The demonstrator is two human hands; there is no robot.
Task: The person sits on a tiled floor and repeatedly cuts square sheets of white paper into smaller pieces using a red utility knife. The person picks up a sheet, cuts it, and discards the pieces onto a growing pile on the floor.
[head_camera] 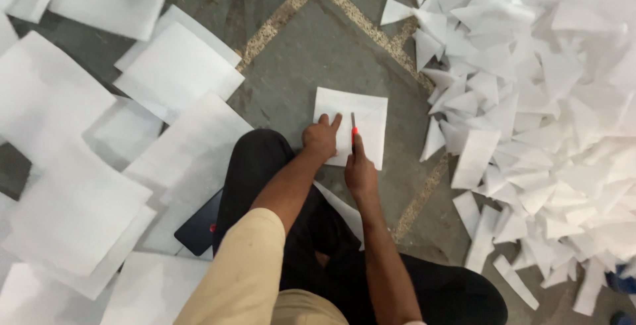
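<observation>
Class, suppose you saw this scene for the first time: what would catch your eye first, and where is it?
A big heap of white offcuts fills the right side of the stone floor. At centre, the left hand presses a white square sheet while the right hand holds a red-handled cutter on it. Larger white sheets lie left.

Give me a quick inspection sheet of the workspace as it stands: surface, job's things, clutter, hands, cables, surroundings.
Surface: grey stone floor with pebbled joint lines, bare around the work spot.
Job's things: a white square sheet lies flat on the floor; a red-handled cutter sits on it, blade pointing away from the person.
Clutter: a big heap of white triangular offcuts on the right; large white sheets spread and overlapping on the left.
Hands: left hand presses the sheet's near left edge; right hand grips the cutter.
Cables: nothing seen.
Surroundings: a dark flat device by the person's knee, partly under a sheet; the person sits on the floor in dark trousers.
</observation>
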